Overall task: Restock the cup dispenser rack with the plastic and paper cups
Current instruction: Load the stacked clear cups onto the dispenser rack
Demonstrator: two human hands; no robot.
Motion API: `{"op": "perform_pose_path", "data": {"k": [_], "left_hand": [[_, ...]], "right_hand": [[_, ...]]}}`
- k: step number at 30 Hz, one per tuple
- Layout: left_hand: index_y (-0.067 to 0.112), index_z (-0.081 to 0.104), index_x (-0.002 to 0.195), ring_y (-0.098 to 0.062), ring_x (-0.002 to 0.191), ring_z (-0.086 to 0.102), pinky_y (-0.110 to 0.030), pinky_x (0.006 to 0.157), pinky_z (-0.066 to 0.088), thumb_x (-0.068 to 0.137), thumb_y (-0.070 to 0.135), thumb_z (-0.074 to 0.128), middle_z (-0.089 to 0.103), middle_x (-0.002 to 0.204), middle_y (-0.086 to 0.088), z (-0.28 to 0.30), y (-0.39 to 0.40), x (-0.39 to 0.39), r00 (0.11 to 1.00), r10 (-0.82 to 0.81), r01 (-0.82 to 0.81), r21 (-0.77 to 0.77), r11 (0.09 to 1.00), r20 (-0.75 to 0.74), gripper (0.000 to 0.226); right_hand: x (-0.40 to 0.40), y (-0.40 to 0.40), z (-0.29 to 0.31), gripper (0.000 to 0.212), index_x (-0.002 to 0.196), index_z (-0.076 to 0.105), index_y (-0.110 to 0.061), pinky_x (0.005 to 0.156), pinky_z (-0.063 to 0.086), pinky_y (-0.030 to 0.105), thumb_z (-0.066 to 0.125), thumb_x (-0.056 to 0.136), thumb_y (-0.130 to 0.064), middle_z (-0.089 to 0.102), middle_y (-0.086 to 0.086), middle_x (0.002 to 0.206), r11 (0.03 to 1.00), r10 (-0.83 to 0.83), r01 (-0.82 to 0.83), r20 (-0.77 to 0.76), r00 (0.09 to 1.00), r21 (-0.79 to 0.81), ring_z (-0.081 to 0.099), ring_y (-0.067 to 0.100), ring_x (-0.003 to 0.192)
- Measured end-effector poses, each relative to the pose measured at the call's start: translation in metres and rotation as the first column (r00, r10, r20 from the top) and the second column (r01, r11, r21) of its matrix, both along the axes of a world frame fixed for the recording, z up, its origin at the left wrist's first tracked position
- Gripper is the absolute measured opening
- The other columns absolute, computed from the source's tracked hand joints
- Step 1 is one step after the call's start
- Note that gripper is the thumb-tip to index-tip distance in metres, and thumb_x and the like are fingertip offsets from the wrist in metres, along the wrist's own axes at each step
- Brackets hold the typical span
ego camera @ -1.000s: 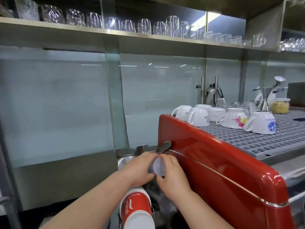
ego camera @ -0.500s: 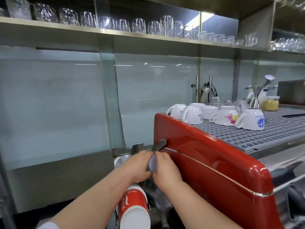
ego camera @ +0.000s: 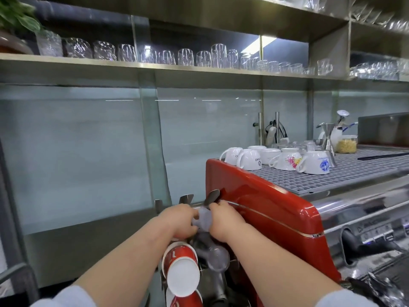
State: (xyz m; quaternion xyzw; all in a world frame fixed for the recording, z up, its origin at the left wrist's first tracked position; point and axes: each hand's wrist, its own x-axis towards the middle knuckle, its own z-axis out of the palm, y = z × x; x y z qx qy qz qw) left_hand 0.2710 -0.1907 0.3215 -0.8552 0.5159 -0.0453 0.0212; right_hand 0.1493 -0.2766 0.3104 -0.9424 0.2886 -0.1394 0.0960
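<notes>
Head cam: writing first. The white mugs (ego camera: 250,159) upside down on the red espresso machine (ego camera: 265,209) carry small dark print, one starting "ONVO" or similar, rest too small to read. Another mug has a pink flower decal, another a blue round logo. Red paper cups (ego camera: 180,260) in the rack show white script, not legible here.

Vs half a sec ago: the view sits lower and further left, so a plant shows top left, more of the glass shelf (ego camera: 155,67) shows, and the machine's chrome front shows at right. Hands sit a bit higher against the rack's metal tabs (ego camera: 211,196).

Left hand (ego camera: 179,220) and right hand (ego camera: 223,220) are both pinched round a clear plastic cup (ego camera: 204,218), fingers curled, forearms angled in from below. Cup's at the top of the cup dispenser rack (ego camera: 219,284), w/ more clear cups (ego camera: 218,259) below it, just right of the paper stack.
</notes>
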Motion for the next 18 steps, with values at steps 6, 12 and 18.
{"op": "perform_pose_path", "data": {"k": [6, 12, 18], "left_hand": [[0.035, 0.058, 0.131, -0.022, 0.116, 0.059, -0.04, 0.099, 0.049, 0.086, 0.051, 0.06, 0.061, 0.133, 0.003, 0.042, 0.024, -0.015, 0.999, 0.046, -0.041, 0.237, 0.971, -0.016, 0.048], [0.036, 0.05, 0.139, -0.021, 0.125, 0.054, -0.035, 0.103, 0.043, 0.089, 0.053, 0.058, 0.056, 0.14, 0.005, 0.068, 0.064, -0.026, 0.997, 0.075, -0.066, 0.332, 0.941, -0.014, 0.053], [0.038, 0.048, 0.141, -0.018, 0.127, 0.053, -0.037, 0.108, 0.04, 0.093, 0.05, 0.057, 0.056, 0.138, 0.008, 0.077, 0.119, -0.041, 0.994, 0.098, -0.076, 0.329, 0.941, -0.051, 0.051]], "right_hand": [[-0.017, 0.017, 0.054, 0.044, 0.12, 0.061, -0.012, 0.093, 0.05, 0.038, 0.064, 0.082, -0.035, 0.062, 0.01, 0.124, 0.989, 0.111, -0.139, -0.402, 0.909, -0.043, 0.059, 0.03, 0.107], [-0.024, 0.03, 0.075, 0.044, 0.12, 0.062, -0.02, 0.088, 0.052, 0.037, 0.061, 0.083, -0.042, 0.064, 0.004, 0.115, 0.953, 0.189, -0.28, -0.498, 0.847, -0.114, 0.061, 0.024, 0.092], [-0.022, 0.063, 0.078, 0.046, 0.126, 0.056, -0.03, 0.09, 0.046, 0.034, 0.06, 0.083, -0.046, 0.06, -0.006, 0.116, 0.896, 0.36, -0.435, -0.43, 0.828, -0.087, 0.054, 0.019, 0.097]]}}
